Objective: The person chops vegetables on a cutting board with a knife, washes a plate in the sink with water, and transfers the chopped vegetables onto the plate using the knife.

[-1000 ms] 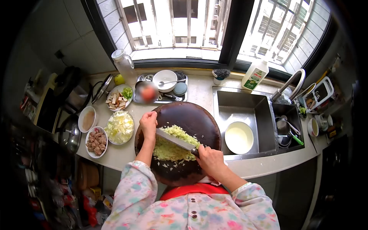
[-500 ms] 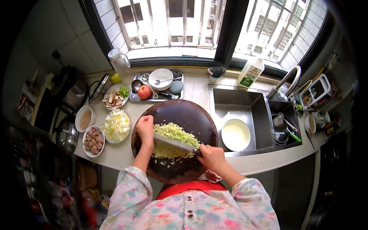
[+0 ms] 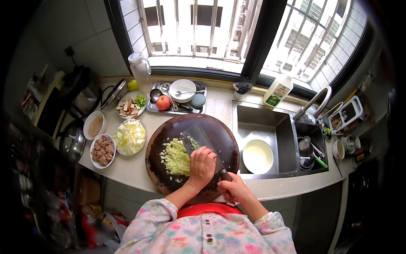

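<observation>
My right hand is wrapped round the handle of a cleaver over a round dark chopping board. The wide blade slants up and to the left, its face tilted, with bits of chopped pale green vegetable, probably cabbage, against it. Across the lower blade lies my left hand, fingers extended close together and holding nothing; its palm side is hidden. Left of it, a heap of the chopped vegetable spreads over the board's middle, with a few scraps near the front.
Left of the board stand a plate of cut cabbage, a bowl of meat and a plate of tofu-like pieces. Behind is a metal tray with an apple. A sink holding a bowl lies right.
The cleaver has swung from lying across the heap to pointing away on its right. My left hand has moved from the board's left onto the blade. The heap is gathered further left.
</observation>
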`<state>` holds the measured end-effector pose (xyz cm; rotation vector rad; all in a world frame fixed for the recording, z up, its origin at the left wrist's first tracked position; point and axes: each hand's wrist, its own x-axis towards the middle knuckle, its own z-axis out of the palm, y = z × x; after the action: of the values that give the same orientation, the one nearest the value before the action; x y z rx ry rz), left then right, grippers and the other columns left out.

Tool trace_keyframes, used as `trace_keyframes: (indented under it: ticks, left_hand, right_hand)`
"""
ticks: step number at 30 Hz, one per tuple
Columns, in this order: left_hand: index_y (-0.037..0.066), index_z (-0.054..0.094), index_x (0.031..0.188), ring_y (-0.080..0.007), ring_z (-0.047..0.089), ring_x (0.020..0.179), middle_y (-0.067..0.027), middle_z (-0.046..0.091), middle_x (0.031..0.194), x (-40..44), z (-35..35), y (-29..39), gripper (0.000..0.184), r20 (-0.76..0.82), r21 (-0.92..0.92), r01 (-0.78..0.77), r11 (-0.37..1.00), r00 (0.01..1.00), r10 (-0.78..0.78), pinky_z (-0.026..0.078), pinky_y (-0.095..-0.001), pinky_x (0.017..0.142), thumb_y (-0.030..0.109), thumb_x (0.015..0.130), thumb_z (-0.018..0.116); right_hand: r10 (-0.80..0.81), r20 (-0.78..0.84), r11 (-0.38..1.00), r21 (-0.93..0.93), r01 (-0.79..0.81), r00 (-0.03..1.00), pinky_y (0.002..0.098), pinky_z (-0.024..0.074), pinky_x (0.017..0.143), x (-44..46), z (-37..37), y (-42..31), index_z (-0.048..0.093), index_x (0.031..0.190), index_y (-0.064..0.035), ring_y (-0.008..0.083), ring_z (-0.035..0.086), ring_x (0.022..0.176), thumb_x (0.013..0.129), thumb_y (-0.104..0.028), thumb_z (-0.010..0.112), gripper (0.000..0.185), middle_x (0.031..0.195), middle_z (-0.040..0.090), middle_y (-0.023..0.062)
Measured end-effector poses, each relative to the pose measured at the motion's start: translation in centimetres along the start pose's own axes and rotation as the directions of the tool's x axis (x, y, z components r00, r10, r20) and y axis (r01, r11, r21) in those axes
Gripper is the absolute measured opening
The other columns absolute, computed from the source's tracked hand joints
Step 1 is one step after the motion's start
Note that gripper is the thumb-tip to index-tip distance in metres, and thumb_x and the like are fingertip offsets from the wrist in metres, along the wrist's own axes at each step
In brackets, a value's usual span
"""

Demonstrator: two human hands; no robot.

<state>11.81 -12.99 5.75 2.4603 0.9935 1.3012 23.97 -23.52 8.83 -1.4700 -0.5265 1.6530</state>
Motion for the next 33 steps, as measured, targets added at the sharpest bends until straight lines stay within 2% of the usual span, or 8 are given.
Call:
trace_keyframes:
  ticks: [7, 10, 15, 19, 20, 24, 29, 33]
  left_hand:
    - [0.008, 0.051, 0.09, -0.0278, 0.048, 0.099, -0.009, 0.049, 0.094, 1.5, 0.1, -5.7, 0.012, -0.075, 0.203, 0.004, 0.979, 0.997, 0.011, 0.036, -0.0427, 0.089, 0.011, 0.08, 0.055]
    - [0.006, 0.051, 0.086, -0.0269, 0.048, 0.089, -0.0089, 0.049, 0.084, 0.7, -0.6, -8.5, 0.005, -0.03, 0.292, 0.17, 0.941, 0.985, -0.168, 0.038, -0.038, 0.079, 0.009, 0.082, 0.052]
    - [0.002, 0.06, 0.09, -0.0262, 0.058, 0.082, -0.0096, 0.061, 0.086, -0.7, -4.2, -12.2, 0.009, -0.04, -0.159, 0.511, 0.845, 0.852, -0.523, 0.046, -0.0366, 0.073, 0.008, 0.084, 0.057]
    - [0.002, 0.058, 0.107, -0.0312, 0.054, 0.104, -0.0167, 0.059, 0.108, -4.0, -5.5, -14.4, 0.024, -0.014, -0.017, 0.485, 0.874, 0.874, -0.485, 0.042, -0.0379, 0.091, 0.014, 0.087, 0.055]
    - [0.002, 0.054, 0.113, -0.0369, 0.047, 0.115, -0.0202, 0.054, 0.117, -5.2, -5.3, -14.3, 0.031, 0.019, 0.061, 0.46, 0.886, 0.887, -0.462, 0.034, -0.0439, 0.1, 0.019, 0.087, 0.054]
    - [0.0, 0.05, 0.117, -0.0375, 0.048, 0.113, -0.0207, 0.054, 0.116, -5.4, -3.2, -10.2, 0.033, 0.014, -0.04, 0.485, 0.874, 0.875, -0.484, 0.033, -0.045, 0.102, 0.018, 0.089, 0.05]
    - [-0.001, 0.048, 0.115, -0.0366, 0.048, 0.112, -0.0195, 0.053, 0.118, -4.1, -0.1, -5.9, 0.03, -0.026, -0.192, 0.52, 0.832, 0.845, -0.535, 0.033, -0.0453, 0.101, 0.012, 0.088, 0.05]
    - [-0.001, 0.049, 0.113, -0.036, 0.047, 0.113, -0.0192, 0.053, 0.116, -3.4, -0.6, -6.0, 0.027, -0.043, -0.103, 0.426, 0.899, 0.901, -0.432, 0.031, -0.0465, 0.103, 0.01, 0.088, 0.049]
  right_hand:
    - [0.088, -0.028, 0.988, -0.124, -0.091, 0.996, 0.0238, 0.0323, 0.035, -4.1, -1.9, -0.5, 0.053, 0.084, -0.0039, 0.0094, 0.045, 0.04, 0.073, -0.006, 0.061, 0.014, 0.061, 0.053, 0.0043]
    - [0.009, -0.123, 0.984, -0.176, -0.03, 0.992, 0.0218, 0.0322, 0.038, -5.4, -2.6, -0.6, 0.055, 0.085, -0.0036, 0.0076, 0.045, 0.042, 0.073, -0.008, 0.063, 0.014, 0.059, 0.052, 0.0012]
    - [-0.105, -0.254, 0.989, -0.127, 0.075, 0.961, 0.0242, 0.0291, 0.033, -4.8, -4.3, 0.9, 0.054, 0.09, -0.0018, 0.0093, 0.044, 0.039, 0.074, -0.007, 0.062, 0.019, 0.058, 0.051, 0.0021]
    - [-0.064, -0.365, 0.998, -0.014, 0.064, 0.929, 0.0264, 0.033, 0.032, -3.3, -5.7, 3.6, 0.052, 0.087, -0.0026, 0.0121, 0.044, 0.037, 0.074, -0.006, 0.06, 0.016, 0.057, 0.05, 0.0043]
    - [-0.032, -0.347, 0.998, 0.044, 0.05, 0.937, 0.0277, 0.0352, 0.032, -2.8, -6.2, 4.7, 0.05, 0.085, -0.0034, 0.0139, 0.044, 0.037, 0.075, -0.005, 0.058, 0.013, 0.057, 0.049, 0.0047]
    - [0.029, -0.284, 0.964, 0.26, 0.048, 0.958, 0.0269, 0.0366, 0.033, -2.4, -4.0, 6.9, 0.049, 0.081, -0.0038, 0.0129, 0.045, 0.038, 0.076, -0.005, 0.059, 0.011, 0.056, 0.048, 0.004]
    - [-0.01, -0.186, 1.0, -0.012, 0.007, 0.982, 0.025, 0.0331, 0.034, -1.2, 0.6, 6.4, 0.049, 0.089, -0.0049, 0.0118, 0.046, 0.039, 0.08, -0.009, 0.06, 0.015, 0.058, 0.05, 0.0023]
    - [-0.34, -0.254, 0.916, -0.306, 0.259, 0.905, 0.0239, 0.0351, 0.038, -0.9, 2.6, 7.0, 0.05, 0.088, -0.0043, 0.0095, 0.045, 0.042, 0.079, -0.007, 0.063, 0.015, 0.059, 0.05, 0.0007]
